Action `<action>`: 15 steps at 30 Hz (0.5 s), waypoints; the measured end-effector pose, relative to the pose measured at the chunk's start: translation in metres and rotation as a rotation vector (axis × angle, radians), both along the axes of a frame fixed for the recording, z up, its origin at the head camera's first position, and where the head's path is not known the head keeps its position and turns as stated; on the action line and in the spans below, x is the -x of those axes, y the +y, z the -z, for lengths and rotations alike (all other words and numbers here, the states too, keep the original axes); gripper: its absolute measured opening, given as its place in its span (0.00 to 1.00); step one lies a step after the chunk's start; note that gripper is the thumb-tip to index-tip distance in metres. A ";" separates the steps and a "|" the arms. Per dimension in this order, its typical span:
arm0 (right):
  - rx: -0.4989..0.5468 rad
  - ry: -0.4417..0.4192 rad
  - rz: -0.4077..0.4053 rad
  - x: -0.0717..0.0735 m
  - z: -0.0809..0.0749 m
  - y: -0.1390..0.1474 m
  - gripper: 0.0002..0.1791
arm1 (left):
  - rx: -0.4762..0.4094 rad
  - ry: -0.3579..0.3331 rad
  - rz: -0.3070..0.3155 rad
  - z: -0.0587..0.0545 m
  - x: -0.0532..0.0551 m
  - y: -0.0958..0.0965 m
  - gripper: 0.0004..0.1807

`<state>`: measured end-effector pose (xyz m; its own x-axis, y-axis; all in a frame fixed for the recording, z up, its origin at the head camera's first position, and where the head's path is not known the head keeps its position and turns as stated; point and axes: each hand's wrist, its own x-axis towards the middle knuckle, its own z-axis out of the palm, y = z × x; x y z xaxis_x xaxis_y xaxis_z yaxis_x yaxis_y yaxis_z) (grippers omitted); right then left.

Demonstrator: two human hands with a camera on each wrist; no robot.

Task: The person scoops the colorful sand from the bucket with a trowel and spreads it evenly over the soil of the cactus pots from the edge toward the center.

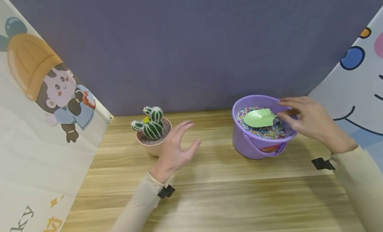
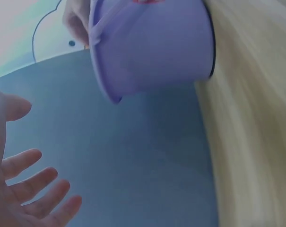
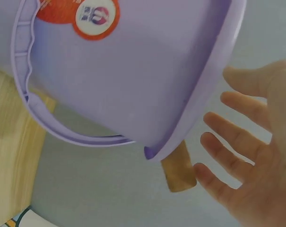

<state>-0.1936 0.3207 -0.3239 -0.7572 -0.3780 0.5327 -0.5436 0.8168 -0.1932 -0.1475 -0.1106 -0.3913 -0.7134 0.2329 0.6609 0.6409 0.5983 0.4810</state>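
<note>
A light green toy trowel [image 1: 259,118] lies over small multicoloured beads [image 1: 275,133] inside a purple bucket [image 1: 246,143]. Its blade points left, and the handle is mostly hidden behind my right hand [image 1: 311,117], which hovers over the bucket's right rim. In the right wrist view the fingers [image 3: 232,161] are spread and fairly straight, close to a brown handle end [image 3: 180,168] sticking out past the rim. My left hand [image 1: 176,149] holds nothing, thumb apart from the fingers, just right of a potted cactus [image 1: 153,128] and overlapping its pink pot [image 1: 152,149].
Both pot and bucket stand on a wood-grain table [image 1: 227,198] near a dark grey-blue back panel [image 1: 191,52]. White side panels with cartoon prints rise at left [image 1: 86,152] and right. The bucket's handle [image 1: 260,151] hangs down at its front.
</note>
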 end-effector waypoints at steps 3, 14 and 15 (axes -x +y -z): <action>-0.015 -0.007 0.006 0.003 0.002 0.003 0.25 | 0.007 -0.070 0.026 0.003 0.002 0.013 0.32; -0.036 -0.058 0.001 0.009 0.005 0.009 0.22 | -0.025 -0.342 0.114 0.008 0.011 0.049 0.36; -0.037 -0.066 0.000 0.009 0.005 0.009 0.22 | -0.027 -0.356 0.121 0.008 0.012 0.051 0.36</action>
<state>-0.2030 0.3297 -0.3293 -0.7905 -0.3961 0.4671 -0.5303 0.8242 -0.1985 -0.1596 -0.0593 -0.3997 -0.8680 0.3153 0.3837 0.4960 0.5130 0.7006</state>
